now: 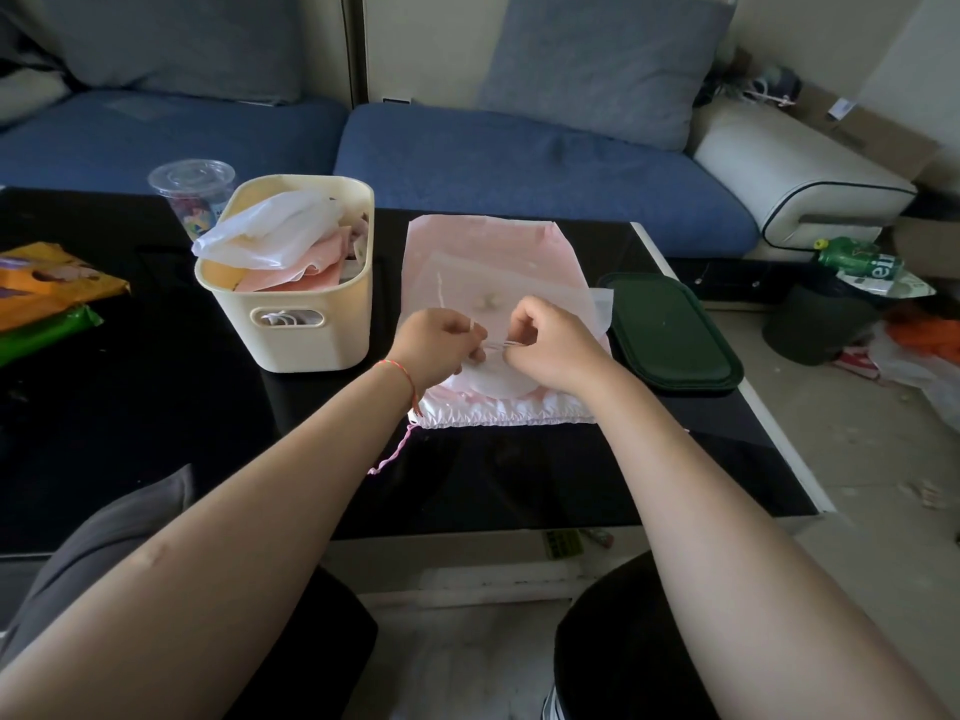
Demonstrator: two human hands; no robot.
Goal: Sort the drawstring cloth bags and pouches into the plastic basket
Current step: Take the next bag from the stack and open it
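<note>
Left hand (441, 345): grip pinched on a thin white string (501, 345), above the small pouch.
Right hand (550, 343): grip pinched on the same string, pulled tight between both hands.
Small pouch (491, 384): white, soft and round, lying on the big bag.
Big bag (488, 262): pink, shiny cloth, flat on the bench, ruffled near edge, twisted pink cord (392, 452) hanging left.
Basket (291, 330): cream plastic, smooth, rounded corners, left of the big bag, full of pink and white bags.
Bench (156, 407): black and glossy.
Lid (670, 332): dark green plastic, right of the big bag.
Cup (189, 192): clear plastic, behind the basket.
Packets (47, 293): orange and green, far left.
Bottle (857, 259): green, on the floor; letters "ei" show.
</note>
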